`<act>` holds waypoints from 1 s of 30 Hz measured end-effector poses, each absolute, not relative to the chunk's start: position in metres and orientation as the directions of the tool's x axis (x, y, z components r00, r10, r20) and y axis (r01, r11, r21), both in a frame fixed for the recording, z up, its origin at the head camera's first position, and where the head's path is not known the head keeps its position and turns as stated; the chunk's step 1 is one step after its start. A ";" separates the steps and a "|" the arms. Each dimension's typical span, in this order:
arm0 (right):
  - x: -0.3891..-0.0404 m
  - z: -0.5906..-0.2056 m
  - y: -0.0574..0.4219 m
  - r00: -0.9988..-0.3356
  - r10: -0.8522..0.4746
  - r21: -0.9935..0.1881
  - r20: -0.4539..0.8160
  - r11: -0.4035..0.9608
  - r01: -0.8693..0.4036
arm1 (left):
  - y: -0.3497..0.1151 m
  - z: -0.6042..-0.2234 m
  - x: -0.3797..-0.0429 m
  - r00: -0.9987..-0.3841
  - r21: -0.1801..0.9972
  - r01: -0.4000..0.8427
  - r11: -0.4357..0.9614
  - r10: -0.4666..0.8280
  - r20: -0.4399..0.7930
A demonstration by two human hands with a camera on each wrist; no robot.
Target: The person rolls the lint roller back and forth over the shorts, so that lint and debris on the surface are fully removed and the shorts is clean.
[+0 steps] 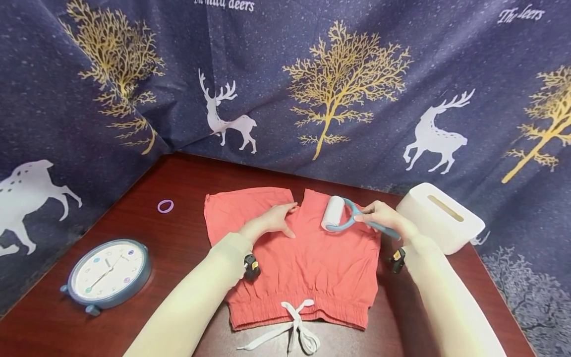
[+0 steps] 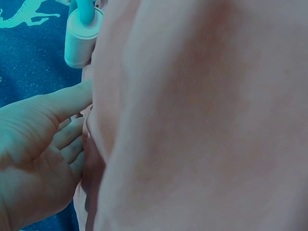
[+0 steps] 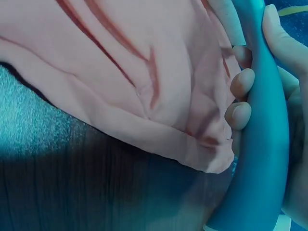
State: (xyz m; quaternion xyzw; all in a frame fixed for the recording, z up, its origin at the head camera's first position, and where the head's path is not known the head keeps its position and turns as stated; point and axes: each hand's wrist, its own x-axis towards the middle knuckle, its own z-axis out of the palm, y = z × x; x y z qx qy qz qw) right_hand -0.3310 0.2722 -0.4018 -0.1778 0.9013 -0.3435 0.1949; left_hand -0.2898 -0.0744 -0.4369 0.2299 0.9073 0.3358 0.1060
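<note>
Red shorts (image 1: 294,263) lie spread on the dark table, waistband and white drawstring (image 1: 295,317) nearest me. My right hand (image 1: 384,216) grips the blue handle (image 3: 262,125) of a lint roller (image 1: 333,212), fingers wrapped round it in the right wrist view. The roller's white cylinder rests on or just over the right leg of the shorts; contact cannot be told. My left hand (image 1: 277,218) rests on the left leg near the gap between the legs, thumb and fingers spread and holding nothing. In the left wrist view its thumb touches the cloth.
A round blue-rimmed clock (image 1: 109,272) lies at the left of the table. Behind it is a small purple ring (image 1: 165,206). A white box with a slot (image 1: 439,218) stands at the right, close to my right hand. A patterned blue cloth (image 1: 258,99) hangs behind the table.
</note>
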 end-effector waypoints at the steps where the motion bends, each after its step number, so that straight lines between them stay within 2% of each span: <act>1: -0.331 -0.402 0.274 -0.861 -0.455 -0.686 -0.228 0.702 -0.189 | -0.074 -0.437 -0.290 -0.872 0.660 0.344 0.668 0.487 -0.038; 10: -0.323 -0.399 0.290 -0.852 -0.465 -0.692 -0.242 0.698 -0.184 | -0.074 -0.435 -0.288 -0.875 0.671 0.321 0.669 0.480 -0.059; 17: -0.314 -0.398 0.307 -0.843 -0.495 -0.689 -0.208 0.687 -0.233 | -0.075 -0.434 -0.288 -0.878 0.674 0.310 0.671 0.474 -0.068; 30: -0.284 -0.393 0.356 -0.865 -0.445 -0.657 -0.231 0.727 -0.199 | -0.074 -0.437 -0.289 -0.875 0.686 0.317 0.655 0.482 -0.056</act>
